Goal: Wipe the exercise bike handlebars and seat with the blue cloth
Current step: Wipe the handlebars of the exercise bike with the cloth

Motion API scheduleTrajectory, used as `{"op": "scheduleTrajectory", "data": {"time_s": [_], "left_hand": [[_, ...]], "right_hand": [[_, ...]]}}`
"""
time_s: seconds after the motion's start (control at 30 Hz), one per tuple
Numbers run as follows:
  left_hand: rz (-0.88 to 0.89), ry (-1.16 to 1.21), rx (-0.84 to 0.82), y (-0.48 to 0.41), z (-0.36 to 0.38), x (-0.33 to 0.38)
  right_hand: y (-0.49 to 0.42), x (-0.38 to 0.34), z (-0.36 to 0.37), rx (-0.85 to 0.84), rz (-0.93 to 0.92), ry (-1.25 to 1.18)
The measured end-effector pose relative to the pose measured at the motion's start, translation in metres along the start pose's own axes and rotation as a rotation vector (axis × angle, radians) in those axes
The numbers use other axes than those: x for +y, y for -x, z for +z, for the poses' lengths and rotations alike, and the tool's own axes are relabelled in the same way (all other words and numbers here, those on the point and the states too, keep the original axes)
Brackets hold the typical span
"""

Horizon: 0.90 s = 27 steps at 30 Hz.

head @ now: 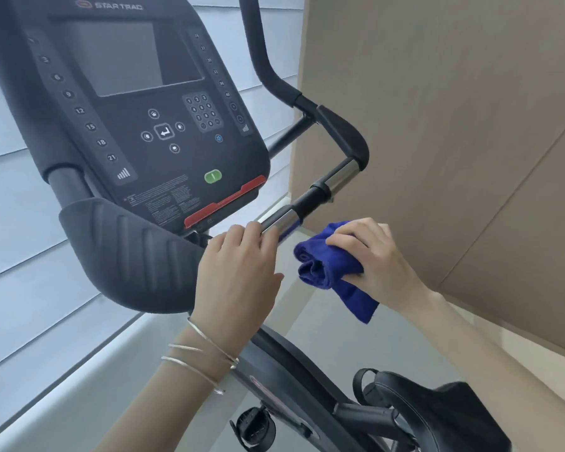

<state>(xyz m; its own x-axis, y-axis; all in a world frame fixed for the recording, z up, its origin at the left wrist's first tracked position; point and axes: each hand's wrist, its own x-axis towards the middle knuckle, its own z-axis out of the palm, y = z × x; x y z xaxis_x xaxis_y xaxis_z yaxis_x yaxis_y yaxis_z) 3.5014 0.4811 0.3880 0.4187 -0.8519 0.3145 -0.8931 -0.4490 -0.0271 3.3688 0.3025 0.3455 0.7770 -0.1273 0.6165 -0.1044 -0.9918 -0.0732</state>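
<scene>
So the left hand point(238, 265) sits in the middle of the frame, fingers point(253, 228) curled over the near end of the shiny chrome-and-black handlebar point(310, 197) that runs diagonally up toward the right; thin silver bangles point(198, 353) hang on that wrist. Just right of it, the right hand point(372, 256) has the crumpled deep-blue terry cloth point(327, 272) bunched up, fingers pressed together on top of it and a loose corner hanging down toward lower centre; the cloth sits just beside the bar, a bit below it, and I honestly can't tell if it's touching the metal. The black Star Trac console point(137, 102) with its grey screen, keypad and green button fills the upper left; a ribbed black padded rest point(134, 252) juts out below it. Bottom right you get the black bike seat point(444, 415), and a black strapped pedal point(253, 427) shows at bottom centre. Beige wall panel point(454, 109) takes up the right side.
</scene>
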Motion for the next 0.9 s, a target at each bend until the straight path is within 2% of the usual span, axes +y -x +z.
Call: {"op": "scheduleTrajectory", "data": {"time_s": [0.13,0.3,0.5,0.63,0.83,0.9], "left_hand": [[-0.004,0.003,0.008,-0.007,0.005,0.011],[-0.021,0.004,0.003,-0.02,0.005,0.025],[-0.1,-0.036,0.03,-0.054,0.008,0.037],[-0.152,-0.056,0.032,-0.076,0.015,0.046],[-0.165,-0.054,-0.023,-0.098,0.025,0.058],[-0.169,-0.047,-0.019,-0.102,0.027,0.061]], "right_hand": [[0.009,0.001,-0.002,0.037,0.125,-0.134],[-0.018,0.028,-0.007,0.064,0.119,-0.053],[-0.082,0.084,0.003,0.22,0.105,0.067],[-0.105,0.108,0.022,0.1,0.103,0.0],[-0.088,0.14,0.018,-0.177,-0.141,-0.166],[-0.083,0.147,0.018,-0.2,-0.189,-0.144]]}}
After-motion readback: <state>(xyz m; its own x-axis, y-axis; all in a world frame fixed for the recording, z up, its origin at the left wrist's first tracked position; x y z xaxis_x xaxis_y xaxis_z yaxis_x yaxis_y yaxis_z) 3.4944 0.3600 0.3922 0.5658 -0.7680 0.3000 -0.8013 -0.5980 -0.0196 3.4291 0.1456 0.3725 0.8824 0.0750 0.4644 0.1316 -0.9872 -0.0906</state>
